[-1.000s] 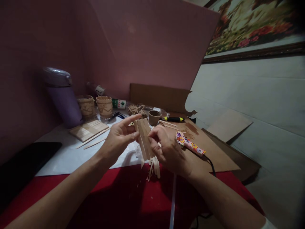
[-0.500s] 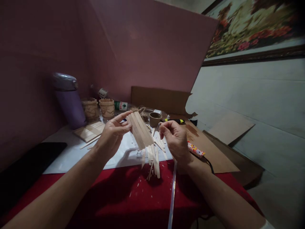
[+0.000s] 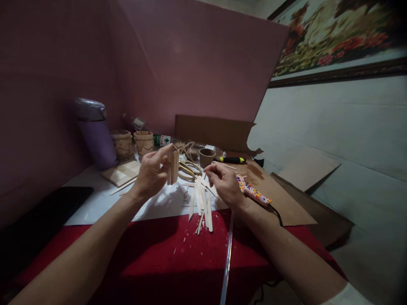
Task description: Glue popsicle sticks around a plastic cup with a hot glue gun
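Wooden-stick panel (image 3: 173,167) is raised above the white sheet (image 3: 92,209), pinched by the left hand (image 3: 153,173) between thumb and fingers; a light edge grip should keep it aligned. Right hand (image 3: 225,183) fingertips sit close together, contents undeterminable; loose sticks (image 3: 199,197) and gold scissors (image 3: 190,170) crowd the space between both hands.

A dim pink wall (image 3: 197,67) stands beyond the fingers (image 3: 215,167); right of them, a picture (image 3: 343,38) hangs on a white wall (image 3: 305,123).
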Action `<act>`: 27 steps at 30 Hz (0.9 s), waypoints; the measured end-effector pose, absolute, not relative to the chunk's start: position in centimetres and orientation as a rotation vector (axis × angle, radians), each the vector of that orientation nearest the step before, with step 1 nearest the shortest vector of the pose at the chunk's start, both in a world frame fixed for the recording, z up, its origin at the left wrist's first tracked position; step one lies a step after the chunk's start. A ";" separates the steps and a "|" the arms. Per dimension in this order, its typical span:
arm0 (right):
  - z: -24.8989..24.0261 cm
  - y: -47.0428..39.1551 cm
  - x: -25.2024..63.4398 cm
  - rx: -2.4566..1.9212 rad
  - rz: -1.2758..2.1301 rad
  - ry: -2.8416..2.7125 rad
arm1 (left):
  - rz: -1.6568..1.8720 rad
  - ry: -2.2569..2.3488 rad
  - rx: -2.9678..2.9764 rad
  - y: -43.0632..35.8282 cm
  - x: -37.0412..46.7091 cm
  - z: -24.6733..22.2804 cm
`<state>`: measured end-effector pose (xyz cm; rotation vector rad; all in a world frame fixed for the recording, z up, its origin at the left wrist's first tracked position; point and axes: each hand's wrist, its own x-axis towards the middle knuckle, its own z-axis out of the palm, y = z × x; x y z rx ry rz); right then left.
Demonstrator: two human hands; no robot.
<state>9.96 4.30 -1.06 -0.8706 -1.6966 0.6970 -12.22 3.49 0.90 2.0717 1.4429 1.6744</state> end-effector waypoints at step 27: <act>-1.4 4.0 9.6 -0.804 1.351 -1.497 | 1.767 1.214 2.351 0.7 -8.5 0.0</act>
